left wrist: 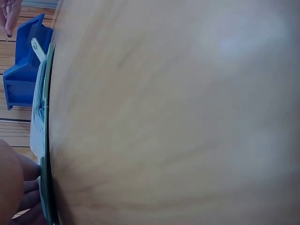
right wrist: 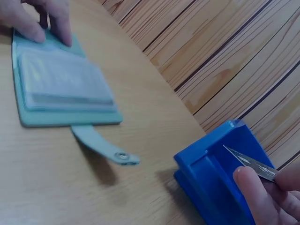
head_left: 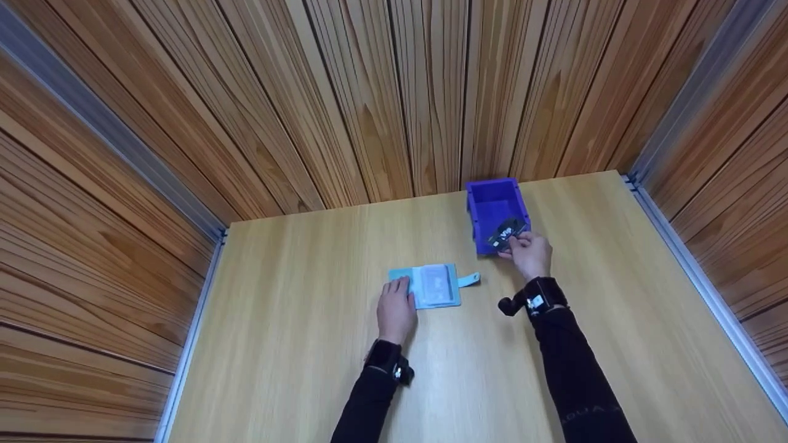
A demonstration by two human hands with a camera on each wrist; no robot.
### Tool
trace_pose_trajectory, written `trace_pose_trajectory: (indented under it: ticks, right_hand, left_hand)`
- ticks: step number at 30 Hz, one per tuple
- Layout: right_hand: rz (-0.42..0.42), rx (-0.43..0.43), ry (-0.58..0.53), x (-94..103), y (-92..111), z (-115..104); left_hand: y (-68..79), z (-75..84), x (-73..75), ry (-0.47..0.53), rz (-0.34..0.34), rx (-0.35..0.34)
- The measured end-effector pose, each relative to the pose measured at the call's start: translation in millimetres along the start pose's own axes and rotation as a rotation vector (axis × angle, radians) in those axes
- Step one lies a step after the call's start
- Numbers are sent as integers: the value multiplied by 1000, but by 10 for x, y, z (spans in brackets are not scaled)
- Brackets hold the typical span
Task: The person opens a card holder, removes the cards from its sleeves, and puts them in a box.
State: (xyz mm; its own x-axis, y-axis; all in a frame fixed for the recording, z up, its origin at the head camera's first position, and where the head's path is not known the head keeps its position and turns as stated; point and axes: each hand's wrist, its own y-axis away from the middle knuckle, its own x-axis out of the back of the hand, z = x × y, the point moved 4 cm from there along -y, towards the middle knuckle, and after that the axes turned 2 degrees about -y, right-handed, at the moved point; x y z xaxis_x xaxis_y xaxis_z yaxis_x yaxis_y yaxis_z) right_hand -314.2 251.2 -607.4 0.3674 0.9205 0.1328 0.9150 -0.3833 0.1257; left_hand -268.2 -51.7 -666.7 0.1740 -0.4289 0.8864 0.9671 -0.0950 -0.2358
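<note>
A light-blue card holder (head_left: pixel 455 289) lies unfolded on the table, its clear plastic sleeves (right wrist: pixel 65 79) facing up and its snap strap (right wrist: pixel 105 146) sticking out to the right. On its left cover rests my left hand (head_left: pixel 396 312), fingers pressing the cover down. My right hand (head_left: pixel 530 253) pinches a dark card (head_left: pixel 506 234) with white lettering between thumb and fingers. That card is held over the front end of a blue-purple plastic bin (head_left: pixel 492 189). From the right wrist, the card (right wrist: pixel 255 167) shows nearly edge-on above the bin's inside.
The bin stands at the back of the wooden table (head_left: pixel 295 320), close to the wood-plank wall (head_left: pixel 381 98). Metal rails (head_left: pixel 708 289) run along the table's left and right sides. Both wrists carry black straps with cameras.
</note>
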Motion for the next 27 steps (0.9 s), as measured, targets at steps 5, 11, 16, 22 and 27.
trace_pose_trajectory:
  ticks: [5,11,16,22,27]
  right_hand:
    - [55,-7,153,-2,9,53]
    - [153,-6,261,-18,17,58]
    - [172,-9,210,-72,15,72]
    - [195,20,256,-90,-9,66]
    - [251,98,286,-77,-43,56]
  left_hand:
    - [8,15,-4,-30,-2,-10]
    - [-7,6,1,-35,-3,-18]
    - [0,-15,3,-25,-16,-6]
    - [-15,-21,-11,-23,-26,-6]
    - [-26,-6,-10,-46,14,-40]
